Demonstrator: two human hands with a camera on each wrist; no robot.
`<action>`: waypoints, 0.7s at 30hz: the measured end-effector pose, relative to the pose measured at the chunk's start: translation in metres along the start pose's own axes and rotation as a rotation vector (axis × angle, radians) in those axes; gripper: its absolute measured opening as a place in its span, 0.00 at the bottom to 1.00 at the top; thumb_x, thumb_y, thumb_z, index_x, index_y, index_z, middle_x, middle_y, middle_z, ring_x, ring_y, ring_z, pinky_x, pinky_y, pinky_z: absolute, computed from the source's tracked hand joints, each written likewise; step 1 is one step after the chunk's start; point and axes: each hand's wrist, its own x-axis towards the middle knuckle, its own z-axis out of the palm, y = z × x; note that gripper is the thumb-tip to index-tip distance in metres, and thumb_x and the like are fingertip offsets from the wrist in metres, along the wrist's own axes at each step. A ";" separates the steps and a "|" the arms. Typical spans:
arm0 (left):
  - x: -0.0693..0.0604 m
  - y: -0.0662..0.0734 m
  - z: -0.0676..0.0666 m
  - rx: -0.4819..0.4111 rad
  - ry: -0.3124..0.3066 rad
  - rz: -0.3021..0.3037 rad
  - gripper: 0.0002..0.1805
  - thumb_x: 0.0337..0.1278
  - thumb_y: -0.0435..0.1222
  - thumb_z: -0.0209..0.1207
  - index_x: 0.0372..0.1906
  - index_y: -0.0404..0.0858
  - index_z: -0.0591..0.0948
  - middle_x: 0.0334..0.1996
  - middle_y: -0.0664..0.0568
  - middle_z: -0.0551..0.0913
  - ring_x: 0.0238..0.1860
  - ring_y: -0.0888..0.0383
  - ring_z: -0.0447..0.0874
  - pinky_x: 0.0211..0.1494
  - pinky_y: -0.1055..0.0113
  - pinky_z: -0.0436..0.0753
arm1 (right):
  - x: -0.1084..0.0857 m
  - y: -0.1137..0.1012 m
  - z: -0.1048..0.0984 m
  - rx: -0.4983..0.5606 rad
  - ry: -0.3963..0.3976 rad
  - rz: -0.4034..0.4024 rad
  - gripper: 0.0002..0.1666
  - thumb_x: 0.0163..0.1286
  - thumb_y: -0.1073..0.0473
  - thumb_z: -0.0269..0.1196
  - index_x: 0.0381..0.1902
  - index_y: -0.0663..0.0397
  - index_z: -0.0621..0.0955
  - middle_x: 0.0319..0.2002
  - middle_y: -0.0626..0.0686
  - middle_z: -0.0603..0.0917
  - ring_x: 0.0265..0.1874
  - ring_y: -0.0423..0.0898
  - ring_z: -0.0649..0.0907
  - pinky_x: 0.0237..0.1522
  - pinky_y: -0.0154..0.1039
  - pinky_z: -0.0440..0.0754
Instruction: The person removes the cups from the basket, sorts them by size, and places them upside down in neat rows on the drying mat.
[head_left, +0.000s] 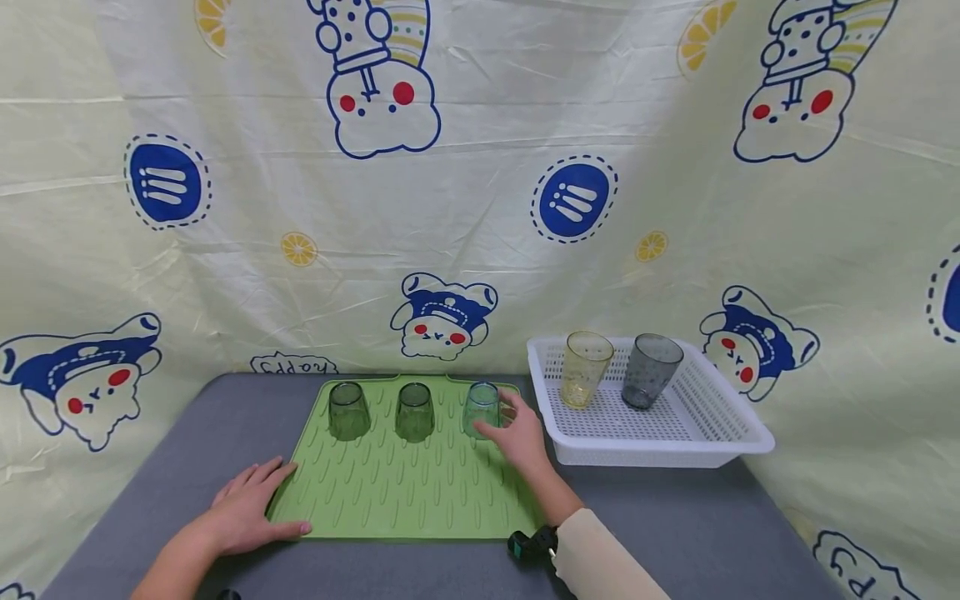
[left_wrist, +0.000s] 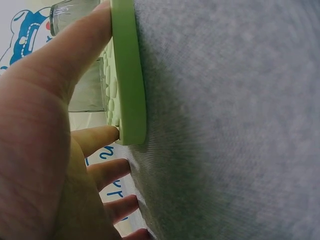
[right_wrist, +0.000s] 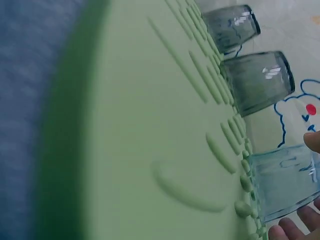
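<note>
My right hand (head_left: 519, 437) grips a light blue drinking glass (head_left: 480, 410) with thumb and fingers on either side. The glass stands upside down at the right of a green ribbed drying mat (head_left: 375, 500). In the right wrist view, the fingers (right_wrist: 295, 227) lie along one side of the blue glass (right_wrist: 282, 182). Two dark grey-green glasses, one in the middle (head_left: 415, 412) and one at the left (head_left: 349, 411), also stand inverted on the mat. My left hand (head_left: 247, 508) rests spread at the mat's left front corner, its thumb on the front edge (left_wrist: 129, 75).
To the right stands a white perforated plastic basket (head_left: 645, 450). In it a yellow glass (head_left: 586, 368) and a grey glass (head_left: 651, 371) lean, mouths up. A grey cloth (head_left: 637, 517) covers the table, and a printed curtain (head_left: 480, 208) hangs behind.
</note>
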 end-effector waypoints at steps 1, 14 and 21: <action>0.000 0.000 0.000 0.000 -0.003 -0.001 0.56 0.46 0.66 0.69 0.74 0.36 0.69 0.73 0.29 0.66 0.70 0.20 0.60 0.62 0.21 0.64 | -0.002 -0.001 -0.001 0.001 -0.001 0.003 0.45 0.59 0.55 0.77 0.72 0.57 0.72 0.70 0.60 0.75 0.67 0.62 0.78 0.66 0.56 0.79; 0.001 0.000 0.000 -0.003 -0.019 -0.009 0.56 0.46 0.66 0.69 0.74 0.35 0.69 0.73 0.29 0.66 0.70 0.20 0.60 0.63 0.21 0.64 | -0.041 -0.014 -0.015 0.086 -0.063 0.028 0.48 0.62 0.55 0.76 0.76 0.58 0.67 0.75 0.60 0.70 0.71 0.64 0.73 0.70 0.57 0.75; 0.001 -0.001 0.000 -0.001 -0.016 -0.012 0.56 0.46 0.66 0.69 0.74 0.35 0.69 0.73 0.29 0.66 0.70 0.20 0.60 0.63 0.21 0.64 | -0.060 -0.023 -0.029 0.156 -0.109 0.003 0.46 0.63 0.55 0.76 0.74 0.58 0.69 0.73 0.59 0.73 0.70 0.61 0.75 0.70 0.56 0.75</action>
